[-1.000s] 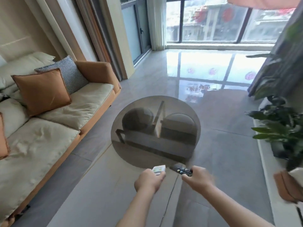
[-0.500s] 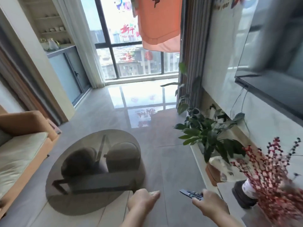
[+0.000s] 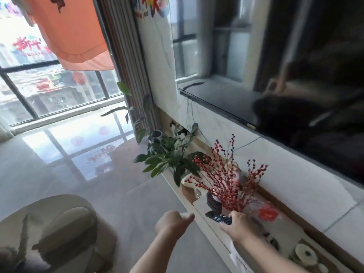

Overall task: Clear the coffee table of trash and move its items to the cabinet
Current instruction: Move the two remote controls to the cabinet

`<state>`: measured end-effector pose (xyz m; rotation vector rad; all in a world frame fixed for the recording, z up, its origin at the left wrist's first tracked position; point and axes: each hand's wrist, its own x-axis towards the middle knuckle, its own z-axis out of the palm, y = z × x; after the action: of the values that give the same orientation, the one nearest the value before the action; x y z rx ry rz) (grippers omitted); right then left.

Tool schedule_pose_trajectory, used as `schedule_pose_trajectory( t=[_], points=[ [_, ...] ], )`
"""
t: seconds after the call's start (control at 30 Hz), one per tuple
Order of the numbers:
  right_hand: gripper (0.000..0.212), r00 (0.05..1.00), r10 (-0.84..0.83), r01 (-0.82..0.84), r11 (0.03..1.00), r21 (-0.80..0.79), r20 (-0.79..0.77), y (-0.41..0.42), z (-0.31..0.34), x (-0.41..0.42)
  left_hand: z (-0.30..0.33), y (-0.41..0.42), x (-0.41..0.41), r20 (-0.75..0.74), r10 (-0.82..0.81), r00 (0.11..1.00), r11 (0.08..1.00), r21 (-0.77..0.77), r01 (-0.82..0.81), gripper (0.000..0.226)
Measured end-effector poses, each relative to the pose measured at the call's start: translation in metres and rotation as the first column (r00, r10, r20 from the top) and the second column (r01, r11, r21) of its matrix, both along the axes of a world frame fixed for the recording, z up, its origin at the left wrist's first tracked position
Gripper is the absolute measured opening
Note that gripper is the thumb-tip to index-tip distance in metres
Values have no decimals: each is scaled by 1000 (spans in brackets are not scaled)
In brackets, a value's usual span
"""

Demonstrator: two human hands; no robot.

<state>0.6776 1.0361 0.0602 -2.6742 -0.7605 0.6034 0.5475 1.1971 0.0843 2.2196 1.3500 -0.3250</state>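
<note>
Carrying two items at once, the person faces the low cabinet (image 3: 208, 223) along the wall, with the round glass coffee bench (image 3: 49, 233) off to the lower left. The right hand (image 3: 238, 225) has its grip closed round a dark remote control (image 3: 218, 218), held roughly level with the button face up and its far end reaching over the cabinet's front edge, probably so it can be laid flat on top. The left hand (image 3: 171, 223) is curled in a narrow grip on a small pale object (image 3: 187, 215), of which only a corner shows past the fingers; what it is cannot be told. A vase of red berry stems (image 3: 226, 180) and a leafy potted plant (image 3: 167, 158) stand on the cabinet just beyond the remote, so the free spot looks to be nearer the person.
</note>
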Motion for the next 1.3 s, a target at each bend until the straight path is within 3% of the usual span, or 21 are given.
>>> schedule_pose_trajectory(
  t=[0.23, 0.4, 0.7, 1.03, 1.3],
  points=[
    [41, 969, -244, 243, 970, -13, -28, -65, -4, 0, -15, -43, 59, 25, -285, 958, 958, -26, 286, 61],
    [34, 908, -416, 415, 909, -33, -40, -112, -15, -11, -39, -80, 73, -36, -458, 888, 889, -33, 457, 54],
    [33, 862, -493, 487, 870, -78, -114, -199, -34, -2, -57, -169, 85, -64, -457, 887, 889, -70, 453, 70],
    [30, 923, -366, 359, 930, -76, -122, -262, -68, 48, -81, -265, 123, -38, -280, 959, 958, -75, 277, 55],
    [37, 946, -311, 305, 949, -76, -94, -257, -111, 77, -128, -263, 152, -48, -224, 974, 973, -63, 220, 52]
  ],
)
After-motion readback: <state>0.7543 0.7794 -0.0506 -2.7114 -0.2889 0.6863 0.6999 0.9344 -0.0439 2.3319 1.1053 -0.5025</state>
